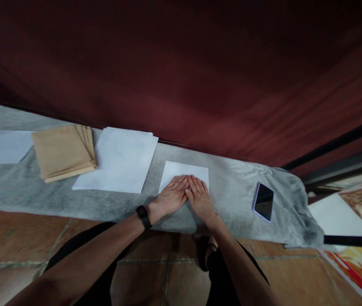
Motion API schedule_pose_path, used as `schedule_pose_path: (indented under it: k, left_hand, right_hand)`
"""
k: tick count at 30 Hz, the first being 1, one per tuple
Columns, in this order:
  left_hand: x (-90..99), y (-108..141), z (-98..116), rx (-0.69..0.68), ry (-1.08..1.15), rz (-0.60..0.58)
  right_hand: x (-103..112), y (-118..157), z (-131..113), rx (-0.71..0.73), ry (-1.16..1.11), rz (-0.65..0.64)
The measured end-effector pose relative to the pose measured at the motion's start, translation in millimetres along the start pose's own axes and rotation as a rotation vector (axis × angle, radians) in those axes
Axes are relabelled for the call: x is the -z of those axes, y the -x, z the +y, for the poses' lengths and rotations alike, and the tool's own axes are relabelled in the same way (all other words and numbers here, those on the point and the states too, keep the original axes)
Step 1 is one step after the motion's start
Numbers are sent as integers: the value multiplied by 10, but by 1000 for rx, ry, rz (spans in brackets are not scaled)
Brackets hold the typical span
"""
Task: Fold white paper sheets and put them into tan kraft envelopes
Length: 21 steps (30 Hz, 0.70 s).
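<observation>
Both of my hands press flat on a small white sheet of paper [185, 168], which looks folded, though my hands cover its near part. My left hand [173, 195], below a black wristband, lies with its fingers stretched out over the paper's left half. My right hand [200, 197] rests on the right half, its fingers also straight. The fingertips of the two hands meet near the middle. To the left lies a stack of larger white sheets [120, 163], and past it a pile of brown paper envelopes [63, 151].
A grey cloth [228, 187] covers the long narrow surface. On its right part lies a phone [264, 202] in a purple case. More white paper [1, 146] is at the far left. A dark red fabric [181, 76] rises behind. Black bars [353, 241] stand at the right.
</observation>
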<state>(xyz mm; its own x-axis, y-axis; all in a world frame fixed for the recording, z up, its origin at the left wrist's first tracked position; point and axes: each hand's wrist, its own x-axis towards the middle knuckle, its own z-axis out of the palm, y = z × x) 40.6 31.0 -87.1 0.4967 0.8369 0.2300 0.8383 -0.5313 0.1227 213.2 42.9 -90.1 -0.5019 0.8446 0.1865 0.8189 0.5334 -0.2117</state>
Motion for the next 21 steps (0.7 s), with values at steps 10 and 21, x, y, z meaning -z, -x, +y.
schedule_pose_path:
  k: [10,21]
  left_hand:
    - [56,-24,2,-11,27,-28]
    - [-143,-350,-117,181,27,-11]
  right_hand:
    - [-3,-126,98,-80,43,13]
    - [-26,-339,72,-195,95,18]
